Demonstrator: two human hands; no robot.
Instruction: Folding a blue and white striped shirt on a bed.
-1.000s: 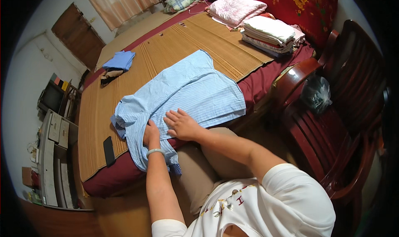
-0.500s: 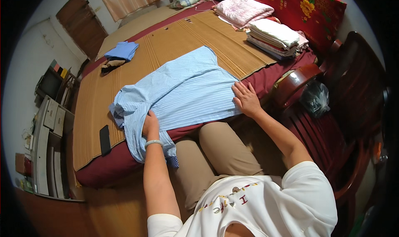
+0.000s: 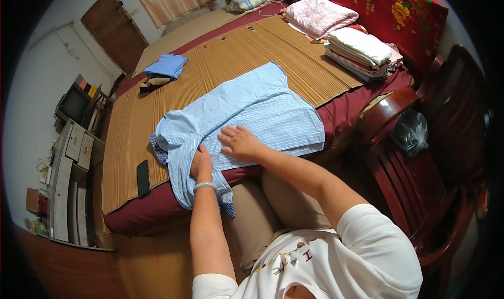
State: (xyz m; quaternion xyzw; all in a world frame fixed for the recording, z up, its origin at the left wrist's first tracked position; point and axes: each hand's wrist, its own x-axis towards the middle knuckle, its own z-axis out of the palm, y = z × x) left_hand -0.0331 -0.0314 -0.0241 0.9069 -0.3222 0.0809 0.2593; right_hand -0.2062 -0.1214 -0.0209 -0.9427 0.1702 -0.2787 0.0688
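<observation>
Firstly, the right hand (image 3: 241, 141) is spread, palm down and gripping nothing, over the striped body of a light-blue shirt (image 3: 268, 110); whether the palm presses on the cloth or is just above it cannot be confirmed. The left hand (image 3: 201, 161), lower and just beside it, is at the gathered sleeve and shoulder portion of the same shirt; its fingers are partly hidden, so whether they pinch the fabric or merely rest on it cannot be told. A pale bracelet (image 3: 205, 185) encircles the left wrist. The shirt lies spread near the front edge of a bed, mostly on a woven tan mat (image 3: 123, 157), with one sleeve hanging over the edge of the dark red bedcover (image 3: 142, 215) and dark-blue patterned trim showing at its left end. A black phone (image 3: 143, 178) lies on the mat, left of the shirt. Farther back on the left, a folded blue garment (image 3: 166, 65) rests against tan and black clothing (image 3: 153, 84). Toward the far right are a stack of folded white linens (image 3: 362, 47) and a pink-and-white quilt (image 3: 321, 15), beside a red flowered panel (image 3: 378, 10). Right of the bed stands a dark red wooden chair (image 3: 415, 189) bearing a knotted plastic bag (image 3: 410, 134).
</observation>
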